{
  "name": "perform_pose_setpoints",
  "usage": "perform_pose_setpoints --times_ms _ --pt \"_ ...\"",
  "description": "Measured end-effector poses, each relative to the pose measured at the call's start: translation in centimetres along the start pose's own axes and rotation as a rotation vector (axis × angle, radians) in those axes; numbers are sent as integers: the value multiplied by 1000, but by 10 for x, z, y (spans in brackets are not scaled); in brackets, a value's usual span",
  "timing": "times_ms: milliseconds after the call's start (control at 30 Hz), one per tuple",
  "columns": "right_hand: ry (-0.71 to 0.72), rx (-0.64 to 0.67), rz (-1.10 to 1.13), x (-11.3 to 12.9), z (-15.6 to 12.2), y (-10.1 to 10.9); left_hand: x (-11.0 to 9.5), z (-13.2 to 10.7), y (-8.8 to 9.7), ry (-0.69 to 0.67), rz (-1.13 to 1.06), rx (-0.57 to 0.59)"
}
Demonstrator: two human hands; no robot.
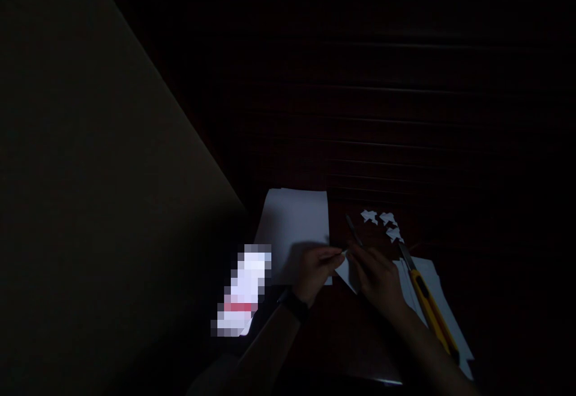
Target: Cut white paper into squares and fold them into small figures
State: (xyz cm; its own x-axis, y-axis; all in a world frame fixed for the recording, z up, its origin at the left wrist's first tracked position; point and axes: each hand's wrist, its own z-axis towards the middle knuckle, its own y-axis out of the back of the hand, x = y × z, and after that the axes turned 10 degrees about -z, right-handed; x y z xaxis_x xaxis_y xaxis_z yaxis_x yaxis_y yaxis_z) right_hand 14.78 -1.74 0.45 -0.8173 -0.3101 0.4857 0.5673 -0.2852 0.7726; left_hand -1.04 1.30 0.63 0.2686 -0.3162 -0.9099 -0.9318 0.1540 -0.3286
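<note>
The scene is very dark. My left hand (317, 273), with a dark band on its wrist, pinches one edge of a small white piece of paper (346, 271). My right hand (378, 279) is closed on the other side of the same paper, fingers curled. A thin dark tool (353, 230) lies just beyond the fingertips. Three small white paper shapes (382, 222) sit further back on the dark wooden table (405, 144).
A white sheet (294, 228) lies left of the hands. A yellow utility knife (427, 303) rests on more white paper (445, 312) to the right. A blurred bright object (243, 291) sits at lower left. A large dim surface (81, 174) fills the left.
</note>
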Motion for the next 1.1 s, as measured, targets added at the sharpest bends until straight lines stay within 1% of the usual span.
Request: perform_pose_setpoints --times_ms 133,500,700,967,1033,1100 --pt "13 0 26 3 0 0 -3 -2 0 59 -43 24" --pt "23 -21 65 2 -1 0 -3 -2 3 111 -84 42" --pt "55 33 81 -1 0 1 -3 -2 5 131 -82 64" --pt "67 54 66 -2 0 3 -6 -1 5 130 -73 99" --pt "54 43 62 -1 1 4 -6 -2 4 129 -75 97" --pt "-6 23 82 0 3 4 -6 -2 5 131 -69 90"
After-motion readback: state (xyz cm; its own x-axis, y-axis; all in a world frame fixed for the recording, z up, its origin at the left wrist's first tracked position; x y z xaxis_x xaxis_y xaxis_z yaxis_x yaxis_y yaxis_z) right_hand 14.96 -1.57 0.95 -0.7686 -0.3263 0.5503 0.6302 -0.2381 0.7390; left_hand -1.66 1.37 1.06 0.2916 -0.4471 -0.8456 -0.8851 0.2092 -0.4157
